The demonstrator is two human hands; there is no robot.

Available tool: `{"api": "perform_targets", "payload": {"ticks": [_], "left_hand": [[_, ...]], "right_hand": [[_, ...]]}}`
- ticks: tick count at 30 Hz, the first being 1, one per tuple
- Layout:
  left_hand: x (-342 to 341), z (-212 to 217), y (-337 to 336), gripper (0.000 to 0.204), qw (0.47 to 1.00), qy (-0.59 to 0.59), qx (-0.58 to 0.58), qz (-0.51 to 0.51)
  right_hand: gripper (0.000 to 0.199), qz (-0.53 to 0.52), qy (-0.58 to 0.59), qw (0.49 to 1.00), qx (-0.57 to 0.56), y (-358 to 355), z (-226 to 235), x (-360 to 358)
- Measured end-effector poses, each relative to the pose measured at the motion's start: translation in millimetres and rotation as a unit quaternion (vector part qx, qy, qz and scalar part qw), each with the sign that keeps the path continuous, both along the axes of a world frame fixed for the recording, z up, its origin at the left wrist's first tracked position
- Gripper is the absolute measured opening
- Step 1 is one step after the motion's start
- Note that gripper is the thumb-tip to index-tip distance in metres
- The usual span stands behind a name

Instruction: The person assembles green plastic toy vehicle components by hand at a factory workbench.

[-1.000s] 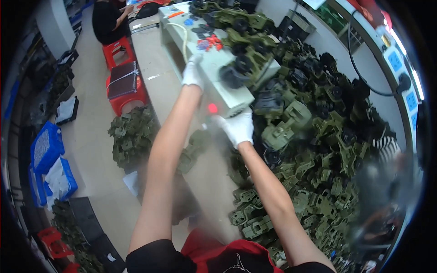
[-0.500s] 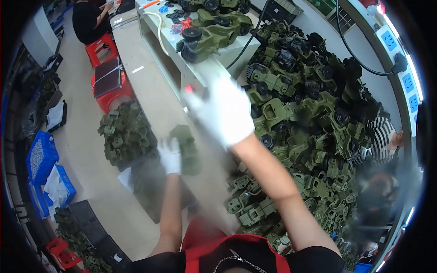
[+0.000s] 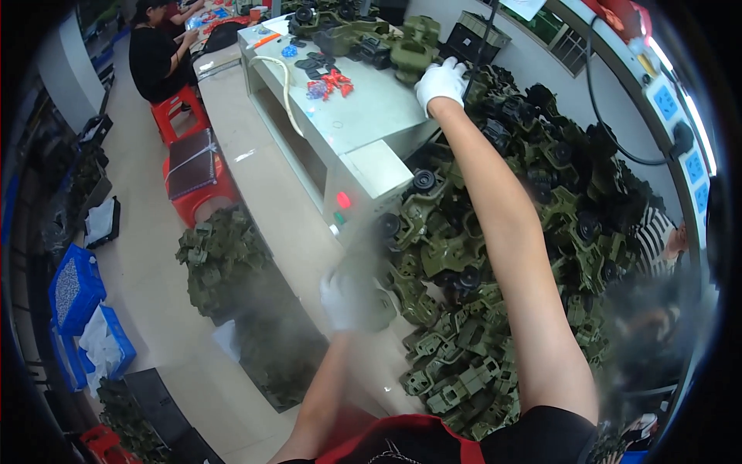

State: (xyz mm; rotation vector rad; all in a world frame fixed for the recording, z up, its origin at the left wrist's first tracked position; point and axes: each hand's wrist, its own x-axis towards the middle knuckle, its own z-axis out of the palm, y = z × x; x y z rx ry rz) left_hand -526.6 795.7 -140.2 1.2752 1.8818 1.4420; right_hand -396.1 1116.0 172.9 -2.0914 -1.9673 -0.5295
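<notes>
Both hands wear white gloves. My right hand [image 3: 440, 81] is stretched far forward and rests on a green toy vehicle body [image 3: 413, 48] at the right end of a grey-white machine housing [image 3: 363, 131]. My left hand [image 3: 342, 300] is low and close to me, closed around a blurred green toy part [image 3: 377, 298] at the near edge of a big heap of green toy vehicle parts [image 3: 495, 255] with black wheels.
A red light [image 3: 343, 200] glows on the machine's front. Red and black small parts [image 3: 328, 81] lie on its top. Another green heap [image 3: 224, 259] lies left of the bench. Red stools [image 3: 193, 174], blue crates [image 3: 73, 290] and a seated person [image 3: 154, 54] are at left.
My right hand has gone from near my chest out to the far green vehicle body on the machine. My left hand has shifted right onto a green part at the heap's edge.
</notes>
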Motion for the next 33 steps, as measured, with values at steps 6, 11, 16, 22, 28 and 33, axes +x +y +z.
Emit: {"api": "perform_targets", "payload": {"ticks": [6, 11, 16, 22, 28, 33], "left_hand": [[11, 20, -2, 0.043, 0.999, 0.021, -0.049, 0.003], [31, -14, 10, 0.073, 0.974, -0.197, -0.058, 0.098], [-15, 28, 53, 0.097, 0.98, -0.16, -0.101, 0.058], [-27, 73, 125, 0.108, 0.988, 0.108, 0.052, -0.095], [-40, 62, 149, 0.125, 0.979, 0.08, 0.093, -0.165], [-69, 68, 130, 0.129, 0.971, 0.143, 0.029, -0.191]], "right_hand": [[0.039, 0.279, -0.097, 0.936, 0.191, 6, -9, -88], [0.061, 0.066, -0.029, 0.979, -0.19, 68, -17, -46], [0.058, 0.283, 0.489, 0.822, 0.069, -148, -40, -52], [0.127, 0.083, 0.555, 0.828, -0.006, -211, -124, -45], [0.119, 0.127, 0.611, 0.781, 0.004, -188, -136, -54], [0.114, 0.148, 0.58, 0.799, 0.051, -202, -156, -70]]}}
